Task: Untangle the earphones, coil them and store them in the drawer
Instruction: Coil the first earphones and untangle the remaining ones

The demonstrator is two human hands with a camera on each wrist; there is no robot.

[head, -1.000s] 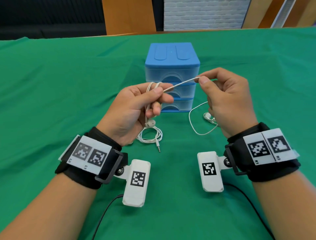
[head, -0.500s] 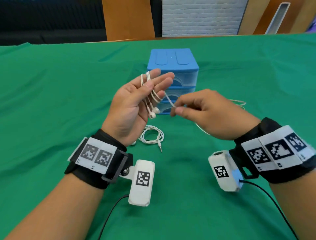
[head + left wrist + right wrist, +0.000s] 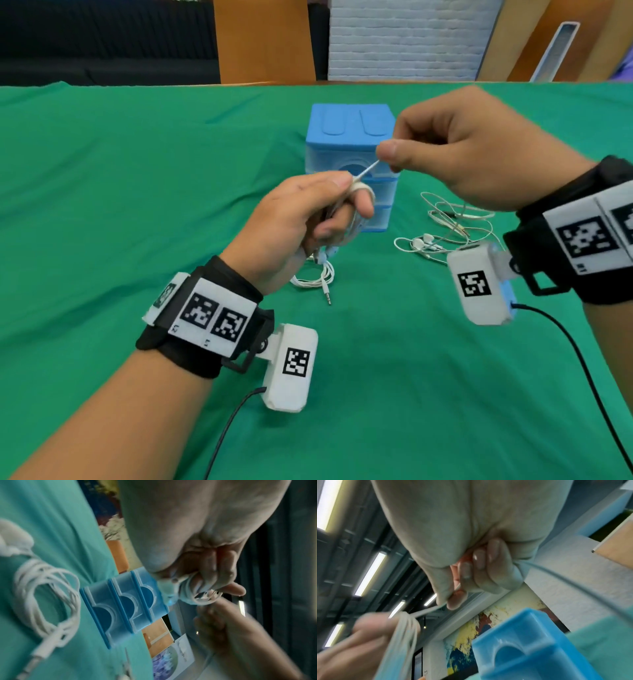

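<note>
Coiling step, about midway. Thin white earphone cord (image 3: 365, 169) looped round curled left hand (image 3: 294, 219) fingers, pulled tight by pinching right hand (image 3: 455, 154). Next: more loops round, gently, then into small blue plastic drawer box (image 3: 349, 150), drawers closed, just behind.

A green cloth (image 3: 137, 192) covers the surface, creased toward the far edge. Behind it stand wooden panels (image 3: 263, 41) and a white brick wall (image 3: 404, 37). From the right wrist view, ceiling strip lights (image 3: 370, 574) glow and a colourful painting (image 3: 471, 635) hangs.
</note>
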